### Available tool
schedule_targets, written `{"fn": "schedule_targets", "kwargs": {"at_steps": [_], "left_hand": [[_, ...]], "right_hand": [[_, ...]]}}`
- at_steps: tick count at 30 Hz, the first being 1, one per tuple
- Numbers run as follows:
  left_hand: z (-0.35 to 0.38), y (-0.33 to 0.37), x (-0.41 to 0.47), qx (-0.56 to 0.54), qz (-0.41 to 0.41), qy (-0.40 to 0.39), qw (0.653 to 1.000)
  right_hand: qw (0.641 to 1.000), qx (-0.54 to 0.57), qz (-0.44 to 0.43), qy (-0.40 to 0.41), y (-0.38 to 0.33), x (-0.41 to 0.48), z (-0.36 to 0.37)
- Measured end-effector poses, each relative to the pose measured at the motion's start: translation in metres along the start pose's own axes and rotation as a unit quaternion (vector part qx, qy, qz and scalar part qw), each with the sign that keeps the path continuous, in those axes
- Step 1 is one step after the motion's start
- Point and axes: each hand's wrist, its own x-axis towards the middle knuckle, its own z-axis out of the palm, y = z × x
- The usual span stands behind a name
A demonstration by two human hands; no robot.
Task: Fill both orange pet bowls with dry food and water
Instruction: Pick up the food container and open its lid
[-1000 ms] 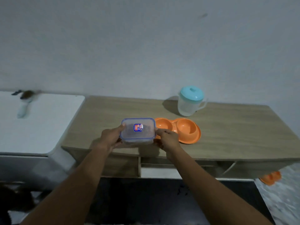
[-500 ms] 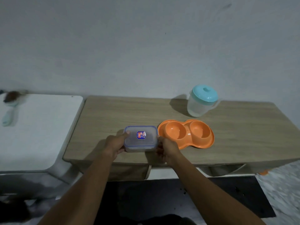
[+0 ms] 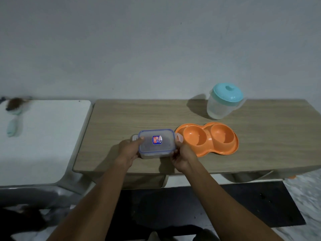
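A clear food container [image 3: 156, 145] with a blue-rimmed lid and a small sticker rests near the front of the wooden table [image 3: 132, 117]. My left hand [image 3: 129, 151] grips its left side. My right hand [image 3: 183, 154] holds its right side; the side latches stick outward. The lid is still on. Just to the right lies the orange double pet bowl [image 3: 208, 138], with nothing in either cup. Behind it stands a clear pitcher [image 3: 222, 103] with a teal lid.
A white surface [image 3: 46, 136] adjoins the table on the left, with a teal-handled brush [image 3: 13, 117] at its far corner. A grey wall runs behind. A dark mat [image 3: 243, 206] lies on the floor below the table.
The container went from held above the table edge down onto the tabletop beside the bowl. Its side latches now stick out. The view has shifted, so the bowl and pitcher appear further right.
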Motion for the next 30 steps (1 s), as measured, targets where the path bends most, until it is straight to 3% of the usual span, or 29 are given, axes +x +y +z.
{"fn": "schedule_targets", "kwargs": {"at_steps": [4,8,11,15,21,25,30], "left_hand": [[0.002,-0.001,0.000,0.041,0.040,0.028,0.998],[0.003,0.017,0.009,0.218,0.146,0.081,0.962],[0.011,0.040,0.028,0.300,0.208,-0.016,0.931],[0.022,0.066,0.052,0.481,0.148,-0.139,0.853],[0.024,0.080,0.083,0.310,-0.026,-0.229,0.922],[0.030,0.083,0.097,0.259,-0.117,-0.275,0.918],[0.036,0.091,0.106,0.214,-0.144,-0.238,0.936]], "right_hand": [[0.997,-0.004,-0.066,0.031,0.007,0.000,0.003],[0.994,-0.036,-0.096,0.030,0.038,0.002,-0.007],[0.995,-0.045,-0.087,0.016,0.051,0.003,-0.004],[0.997,-0.036,-0.074,-0.001,0.044,0.004,0.013],[0.998,-0.033,-0.044,0.014,0.042,0.011,0.032],[0.999,-0.005,-0.040,0.029,0.049,0.019,0.039],[0.994,-0.039,-0.097,0.018,0.049,0.027,0.041]]}}
